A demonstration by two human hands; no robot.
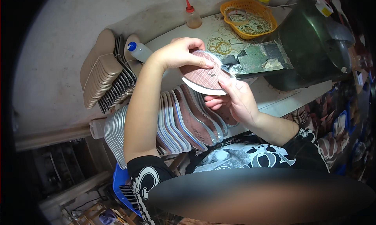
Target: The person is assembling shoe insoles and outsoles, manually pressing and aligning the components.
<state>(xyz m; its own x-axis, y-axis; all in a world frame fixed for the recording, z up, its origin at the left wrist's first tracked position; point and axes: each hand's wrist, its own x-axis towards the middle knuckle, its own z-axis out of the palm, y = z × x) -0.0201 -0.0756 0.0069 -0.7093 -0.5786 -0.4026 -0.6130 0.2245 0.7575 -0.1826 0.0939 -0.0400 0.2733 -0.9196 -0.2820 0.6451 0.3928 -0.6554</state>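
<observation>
Between my two hands is a reddish-brown, grid-patterned shoe insole [201,77] with a white edge and a dark handwritten mark. My left hand [181,54] grips its far left part, thumb on top and fingers hidden behind. On the near right side, my right hand [239,97] pinches it, thumb pressed on the face and fingers curled below. The insole's right edge is at the dark working head [229,62] of a green machine [309,42]; whether they touch I cannot tell. Below my hands stands a long row of similar insoles [188,117], packed on edge.
Left lie banded bundles of beige insoles [102,70] beside a blue-capped bottle [140,51]. At the back stand a red-nozzled bottle [193,19] and an orange basket [256,35] of rubber bands; loose bands [219,46] lie nearby. A blue bin [118,180] sits lower left.
</observation>
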